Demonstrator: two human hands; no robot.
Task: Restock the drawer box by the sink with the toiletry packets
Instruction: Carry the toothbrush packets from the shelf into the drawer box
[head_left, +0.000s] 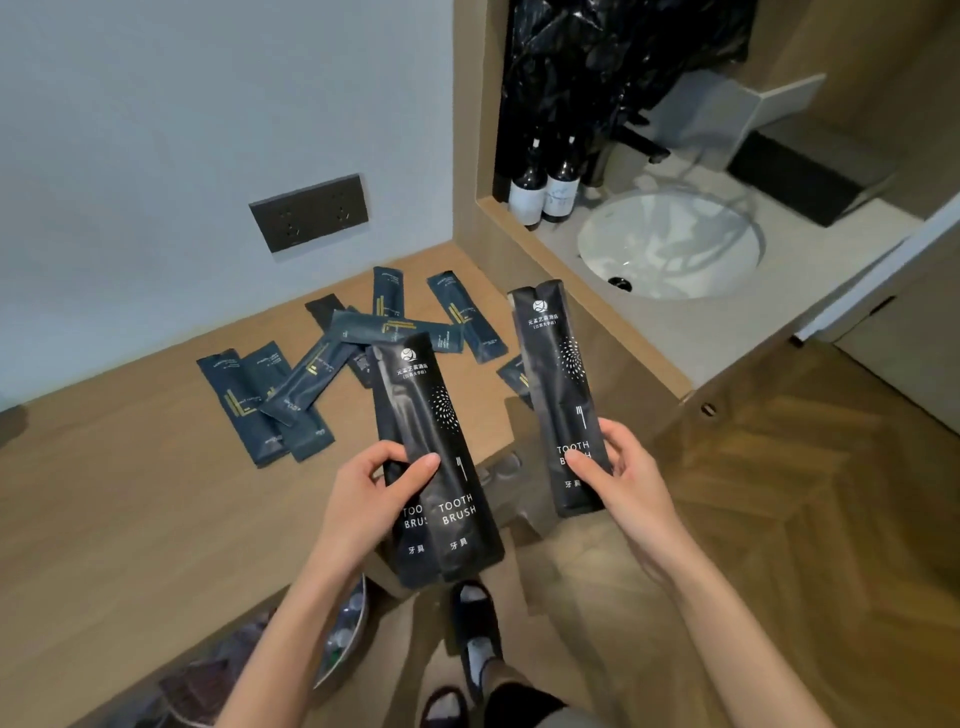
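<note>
My left hand (371, 499) grips two overlapping black toothbrush packets (439, 467), held upright above the front edge of the wooden counter (130, 509). My right hand (618, 467) pinches the lower part of another black toothbrush packet (558, 395), held upright to the right of them. Several dark blue toiletry packets (291, 389) lie scattered on the counter behind my hands, toward the wall. The black drawer box (795, 179) stands on the grey vanity top to the right of the sink (670, 244).
Two dark bottles (545, 192) stand in the corner left of the sink, below a black plastic bag (613, 57). A dark socket plate (311, 210) is on the wall. A bin (343, 634) sits under the counter. My slippered feet stand on the herringbone floor (779, 519).
</note>
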